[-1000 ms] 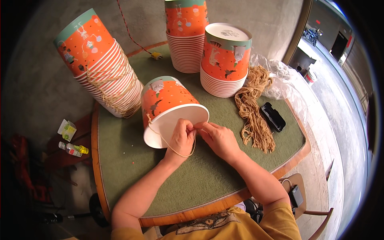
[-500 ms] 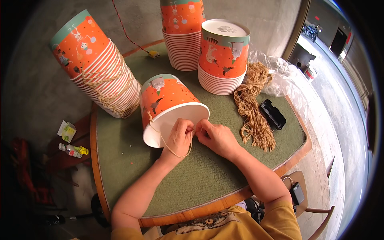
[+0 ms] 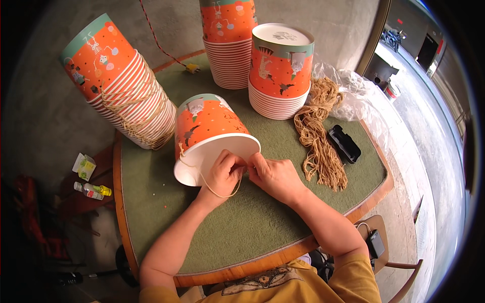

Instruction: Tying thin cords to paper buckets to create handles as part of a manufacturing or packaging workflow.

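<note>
Pinching thin tan twine (image 3: pixel 223 197) with the left hand (image 3: pixel 222 172) and right hand (image 3: pixel 275 178), I am guiding both before the orange-and-green paper bucket (image 3: pixel 212 123) lying sideways on the green-covered table (image 3: pixel 227 242).

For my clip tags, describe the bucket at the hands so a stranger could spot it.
On the green table, find the left hand and right hand. Just beyond them is an orange bucket. Unlike the three stacks nearby, it lies tipped, white mouth facing the hands.
</note>
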The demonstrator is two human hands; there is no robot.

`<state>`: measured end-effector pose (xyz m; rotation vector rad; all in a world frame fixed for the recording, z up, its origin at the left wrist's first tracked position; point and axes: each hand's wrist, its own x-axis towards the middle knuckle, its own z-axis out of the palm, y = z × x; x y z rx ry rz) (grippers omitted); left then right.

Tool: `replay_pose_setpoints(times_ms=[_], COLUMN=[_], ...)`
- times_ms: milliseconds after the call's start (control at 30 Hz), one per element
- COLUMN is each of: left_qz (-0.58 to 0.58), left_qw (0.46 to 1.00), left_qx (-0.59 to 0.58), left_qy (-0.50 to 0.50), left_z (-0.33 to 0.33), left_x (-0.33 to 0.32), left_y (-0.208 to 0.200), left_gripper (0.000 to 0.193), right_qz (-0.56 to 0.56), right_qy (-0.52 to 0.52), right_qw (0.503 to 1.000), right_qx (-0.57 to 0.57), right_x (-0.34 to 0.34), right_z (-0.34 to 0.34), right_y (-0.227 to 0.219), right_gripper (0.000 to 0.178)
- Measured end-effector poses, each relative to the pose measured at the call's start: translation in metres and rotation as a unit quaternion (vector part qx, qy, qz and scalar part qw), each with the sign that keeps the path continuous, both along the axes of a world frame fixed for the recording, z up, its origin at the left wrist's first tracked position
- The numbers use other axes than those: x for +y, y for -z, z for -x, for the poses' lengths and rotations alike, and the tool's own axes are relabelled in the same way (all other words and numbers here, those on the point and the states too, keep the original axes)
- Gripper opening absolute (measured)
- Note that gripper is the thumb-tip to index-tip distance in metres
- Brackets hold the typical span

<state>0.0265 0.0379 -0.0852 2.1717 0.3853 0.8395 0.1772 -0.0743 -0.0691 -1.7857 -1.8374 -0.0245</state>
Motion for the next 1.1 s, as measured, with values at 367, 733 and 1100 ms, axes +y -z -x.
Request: replay_pose_setpoints(times_ms=[367, 733, 1100], left_qz=[0.142, 0.138, 0.127], left_qw=[0.989, 0.990, 0.991], left_qx=[-0.025, -0.017, -0.021], left_qy=[0.037, 0.018, -0.044], left_z=[0.001, 0.000, -0.004], left_x=[0.005, 0.005, 0.001], left_y=[0.008, 0.009, 0.018], left_gripper=[0.011, 0.008, 0.004], right_qz=[0.000, -0.027, -0.013], right_qy=[-0.009, -0.008, -0.030], right_qw=[1.000, 1.000, 0.995], right_qx=[0.030, 0.010, 0.092], right_x=[-0.005, -0.002, 0.001], right_z=[-0.004, -0.003, -0.004], right_y=[-0.009, -0.008, -0.005], right_gripper=[0.030, 0.016, 0.015])
